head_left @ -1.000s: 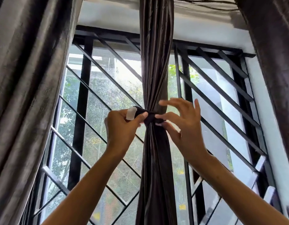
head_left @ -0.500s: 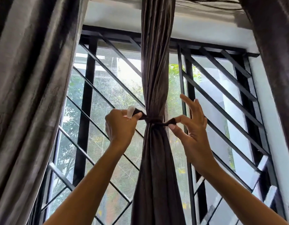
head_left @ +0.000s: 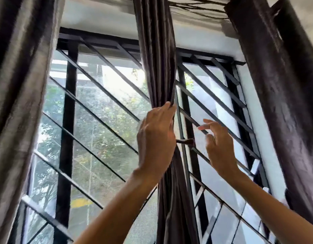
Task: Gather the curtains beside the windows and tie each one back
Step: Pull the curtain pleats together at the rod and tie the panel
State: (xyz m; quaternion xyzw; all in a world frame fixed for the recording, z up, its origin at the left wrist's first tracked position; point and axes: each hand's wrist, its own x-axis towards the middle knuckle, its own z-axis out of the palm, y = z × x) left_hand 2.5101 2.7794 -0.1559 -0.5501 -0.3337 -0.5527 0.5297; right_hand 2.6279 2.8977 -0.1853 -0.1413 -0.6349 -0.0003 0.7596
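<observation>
Head view: the middle curtain [head_left: 156, 55] hangs straight up and down – the left hand [head_left: 155, 138] grasps its folds, the right hand [head_left: 220, 147] is loose, near the tie [head_left: 185, 141].

Dark glossy centre curtain [head_left: 154, 55], gathered narrow and cinched by tie-back strap [head_left: 184, 141]; loose curtains left [head_left: 16, 103] and right [head_left: 286, 103].

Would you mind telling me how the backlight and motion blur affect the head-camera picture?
Head view: daylight through the black-barred window blows out the upper panes and leaves the dark satin middle curtain dim; both the left hand and right hand are smeared by motion; wide-angle distortion leans the side curtains inward.
</observation>
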